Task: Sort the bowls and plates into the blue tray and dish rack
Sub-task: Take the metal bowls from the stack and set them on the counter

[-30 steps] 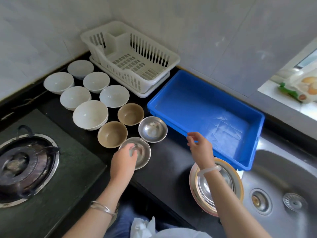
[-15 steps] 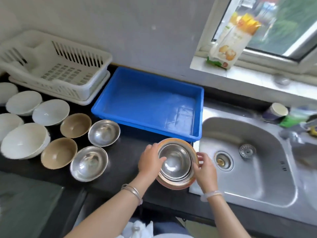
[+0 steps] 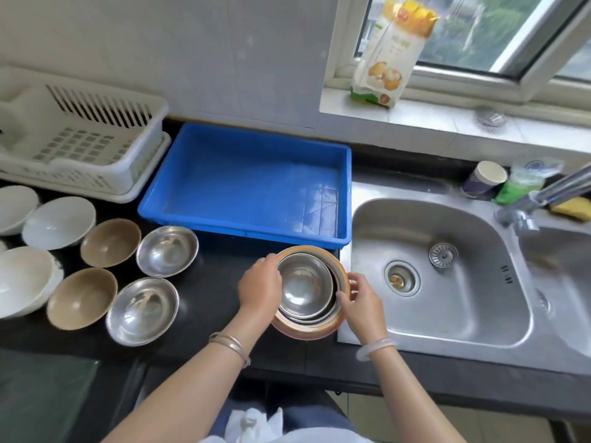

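A stack of steel bowls (image 3: 303,287) nested on an orange-rimmed plate (image 3: 343,273) sits on the black counter beside the sink. My left hand (image 3: 260,286) grips the stack's left rim and my right hand (image 3: 359,298) holds its right rim. Just behind it lies the empty blue tray (image 3: 243,183). The white dish rack (image 3: 80,139) stands empty at the far left. Left of my hands are two steel bowls (image 3: 166,251), two brown bowls (image 3: 110,241) and several white bowls (image 3: 59,222).
A steel sink (image 3: 447,266) with its drain opens to the right, with a tap (image 3: 543,193) above it. A paper cup (image 3: 484,179) and sponges sit behind the sink. A food packet (image 3: 393,49) leans on the windowsill. A glass hob corner (image 3: 41,401) lies at bottom left.
The view swung right from the hob to the sink. My left hand left the steel bowl on the counter, and both hands closed on the rims of the stack by the sink.
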